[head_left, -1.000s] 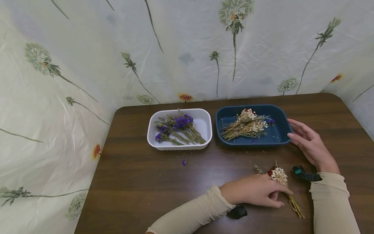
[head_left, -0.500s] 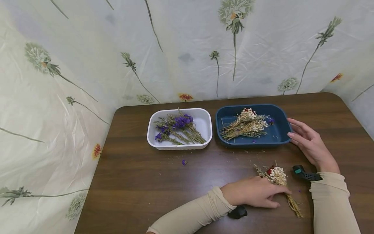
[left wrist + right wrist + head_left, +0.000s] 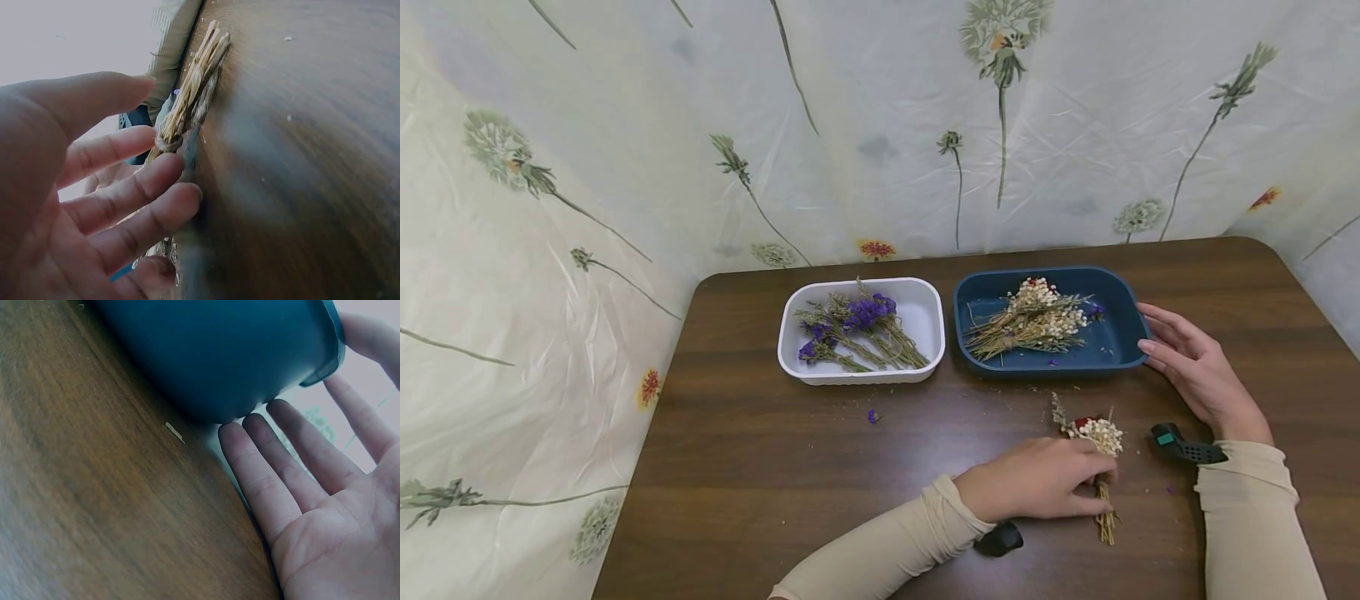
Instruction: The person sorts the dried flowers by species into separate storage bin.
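Observation:
A small bunch of dried flowers [image 3: 1099, 434], with white blooms, a red one and tied straw-coloured stems [image 3: 195, 84], lies on the table with its heads pointing away from me. My left hand [image 3: 1037, 479] reaches over it from the left. In the left wrist view, its fingertips touch the stems around the tie while the thumb stands apart. At the right end of the dark blue tray [image 3: 1116, 346], my right hand [image 3: 1202, 375] rests its fingertips against the wall, with the thumb at the rim. Inside that tray lie dried bunches [image 3: 1033, 321] with white blooms.
A white tray [image 3: 917, 300] holding purple dried flowers [image 3: 868, 312] stands left of the blue one. A loose purple blossom [image 3: 872, 417] and small plant crumbs lie on the brown table [image 3: 737, 433]. Flower-patterned sheeting [image 3: 880, 150] hangs behind the table.
The bunch under my left hand has shifted slightly left and turned, so its stems now point nearly straight towards me. My left hand moved a little left with it. The right hand stays put.

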Tool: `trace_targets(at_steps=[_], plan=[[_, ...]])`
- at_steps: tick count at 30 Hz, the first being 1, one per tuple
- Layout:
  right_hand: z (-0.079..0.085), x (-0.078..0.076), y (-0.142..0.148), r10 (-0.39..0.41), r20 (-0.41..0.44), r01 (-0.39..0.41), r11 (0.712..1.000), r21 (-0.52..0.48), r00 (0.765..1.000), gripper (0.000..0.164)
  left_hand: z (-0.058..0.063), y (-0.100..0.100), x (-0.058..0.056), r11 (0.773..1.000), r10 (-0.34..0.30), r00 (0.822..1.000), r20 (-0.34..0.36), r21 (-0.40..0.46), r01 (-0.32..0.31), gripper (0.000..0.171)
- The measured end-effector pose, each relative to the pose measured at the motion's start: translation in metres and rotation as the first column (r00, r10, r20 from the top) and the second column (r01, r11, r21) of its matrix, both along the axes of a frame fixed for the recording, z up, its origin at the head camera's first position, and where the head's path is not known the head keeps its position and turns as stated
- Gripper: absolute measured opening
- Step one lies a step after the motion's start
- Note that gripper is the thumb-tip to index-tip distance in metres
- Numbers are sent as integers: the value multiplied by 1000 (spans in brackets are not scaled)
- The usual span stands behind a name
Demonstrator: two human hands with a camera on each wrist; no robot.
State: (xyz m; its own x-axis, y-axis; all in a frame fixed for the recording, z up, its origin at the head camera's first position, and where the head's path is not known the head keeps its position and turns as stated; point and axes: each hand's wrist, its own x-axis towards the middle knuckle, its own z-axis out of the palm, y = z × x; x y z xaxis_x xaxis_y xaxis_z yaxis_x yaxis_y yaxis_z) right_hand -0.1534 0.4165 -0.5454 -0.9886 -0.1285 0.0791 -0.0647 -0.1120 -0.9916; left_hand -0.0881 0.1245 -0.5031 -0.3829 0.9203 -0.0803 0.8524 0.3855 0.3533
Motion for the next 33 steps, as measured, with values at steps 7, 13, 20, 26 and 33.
trace_targets(at_steps=[7,13,20,26,33], plan=[[0,0,-1,-2,-3,2,1000,-8,1000,57,-1,-3,-2,998,55,997,-54,12,-55,21],[1,0,-1,-12,4,12,1000,1,1000,57,-1,-9,-6,996,90,994,-54,31,-89,19],[1,0,-2,-22,21,22,1000,19,1000,56,0,-20,-13,991,114,993,15,69,-114,20],[1,-1,-1,-2,-7,2,1000,-1,1000,57,-2,-28,-17,969,198,974,113,127,-211,28],[0,-1,-1,1,-15,-1,1000,-10,1000,56,-5,-27,-14,931,294,938,184,167,-325,32]])
